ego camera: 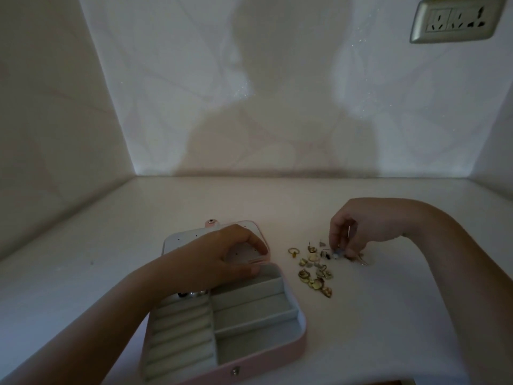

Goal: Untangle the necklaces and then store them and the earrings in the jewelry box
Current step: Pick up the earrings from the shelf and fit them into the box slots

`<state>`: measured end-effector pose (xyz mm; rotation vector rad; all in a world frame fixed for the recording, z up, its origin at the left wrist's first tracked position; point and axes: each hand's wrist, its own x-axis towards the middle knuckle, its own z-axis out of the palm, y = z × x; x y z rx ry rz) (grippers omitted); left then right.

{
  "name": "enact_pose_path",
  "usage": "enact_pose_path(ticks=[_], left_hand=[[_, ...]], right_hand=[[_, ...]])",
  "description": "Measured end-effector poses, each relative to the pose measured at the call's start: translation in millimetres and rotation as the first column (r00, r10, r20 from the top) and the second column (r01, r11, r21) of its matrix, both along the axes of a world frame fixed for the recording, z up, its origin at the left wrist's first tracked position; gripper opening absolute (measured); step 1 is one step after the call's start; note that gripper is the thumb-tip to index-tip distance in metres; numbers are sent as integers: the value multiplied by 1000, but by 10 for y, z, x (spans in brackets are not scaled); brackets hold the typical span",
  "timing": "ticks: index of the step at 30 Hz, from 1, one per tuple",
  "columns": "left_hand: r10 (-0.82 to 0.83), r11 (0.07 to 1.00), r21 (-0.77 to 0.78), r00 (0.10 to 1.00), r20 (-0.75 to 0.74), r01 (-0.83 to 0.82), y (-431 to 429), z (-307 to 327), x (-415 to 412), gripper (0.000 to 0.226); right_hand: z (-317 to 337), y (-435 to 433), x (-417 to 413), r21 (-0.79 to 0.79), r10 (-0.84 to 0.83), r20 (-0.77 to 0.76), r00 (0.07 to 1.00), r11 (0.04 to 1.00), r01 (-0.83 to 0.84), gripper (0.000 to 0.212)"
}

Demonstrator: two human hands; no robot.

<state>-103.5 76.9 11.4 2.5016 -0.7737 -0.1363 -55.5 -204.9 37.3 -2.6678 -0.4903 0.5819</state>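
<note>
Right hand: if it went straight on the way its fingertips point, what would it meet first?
The right hand points down at the earrings; it would first meet the pale earring at the pile's far edge, and may already touch it.

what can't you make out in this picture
Head view, dim throughout:
- whether the right hand pinches a piece from the earring pile: too small, dark
- lid panel: mostly under the left hand gripping it
- jewelry box back-left compartment: hidden by left forearm
- necklaces: none discernible
</note>
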Motion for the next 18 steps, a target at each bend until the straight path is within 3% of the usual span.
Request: enact_pose_path(ticks=[9, 18], left_hand=[[3, 1000, -15, 1000, -26, -4, 35, -21, 33, 28], [3, 999, -43, 1000, -30, -4, 31, -48, 63, 23]], right_hand=[[-68, 97, 30, 15, 2, 156, 988, 1000, -5, 19], [-128, 130, 45, 2, 18, 148, 989, 1000, -19, 11]])
